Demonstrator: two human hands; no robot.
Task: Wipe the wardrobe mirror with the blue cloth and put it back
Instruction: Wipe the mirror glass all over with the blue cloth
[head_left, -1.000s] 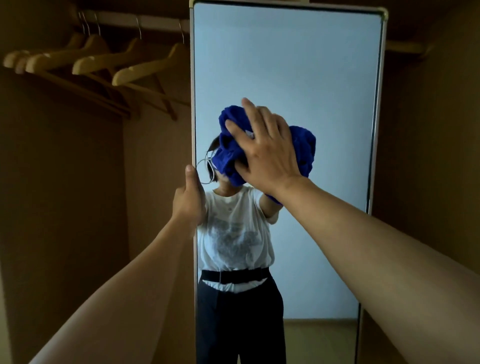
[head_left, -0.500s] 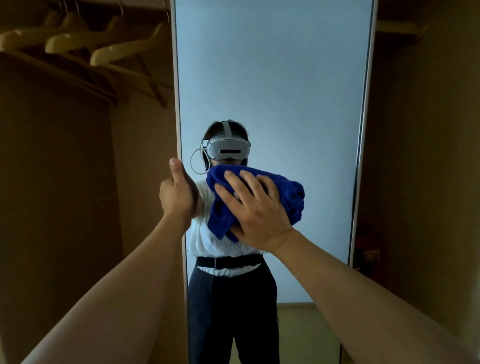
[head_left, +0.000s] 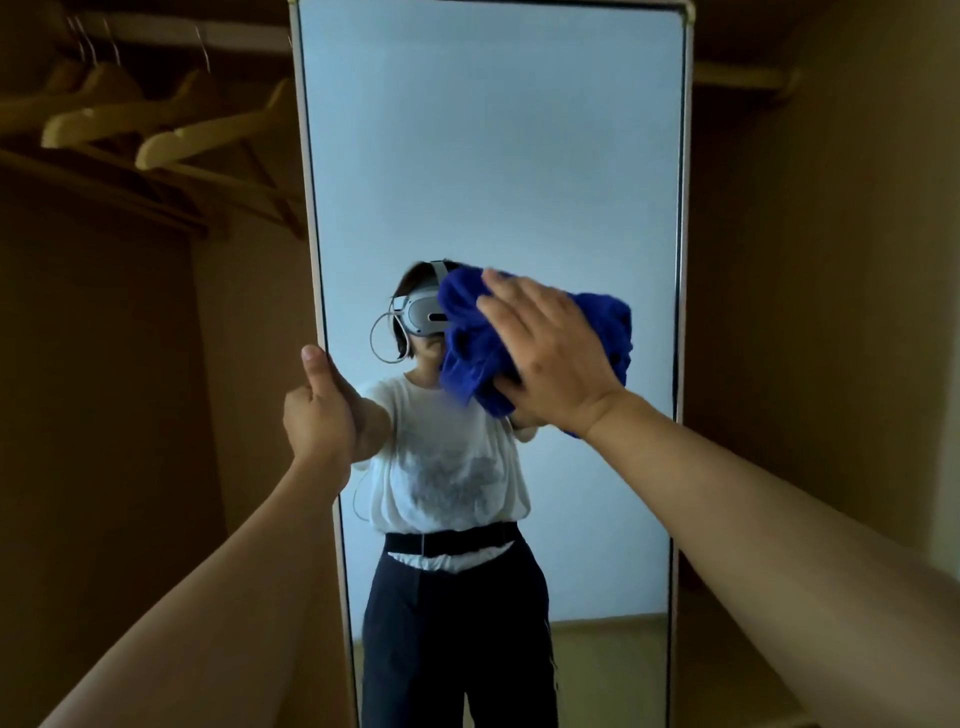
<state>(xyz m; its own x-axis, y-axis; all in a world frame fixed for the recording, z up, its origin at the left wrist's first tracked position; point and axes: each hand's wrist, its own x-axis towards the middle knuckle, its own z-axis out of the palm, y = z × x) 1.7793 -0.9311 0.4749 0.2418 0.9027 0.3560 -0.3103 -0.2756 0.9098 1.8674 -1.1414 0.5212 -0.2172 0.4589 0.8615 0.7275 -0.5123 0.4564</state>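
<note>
R hand (head_left: 550, 358) pressed crumpled blue terry cloth (head_left: 472, 353) flat-fingered on tall white-framed mirror (head_left: 493, 156); L hand (head_left: 317, 415) gripped frame edge. Risk: loose cloth slipping, unsteady mirror swinging w/ hard pressure.

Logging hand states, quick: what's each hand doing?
Left hand: grips the mirror edge.
Right hand: fingers straight, pressing the blue cloth on the glass.

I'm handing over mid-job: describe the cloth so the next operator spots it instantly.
Find the tall mirror with the pale frame standing in the middle of the brown wardrobe. Around mid-height, right of centre on the glass, the right hand presses a bunched blue cloth flat against it. It is the only vivid blue thing in view; the wooden hangers hang upper left.
</note>
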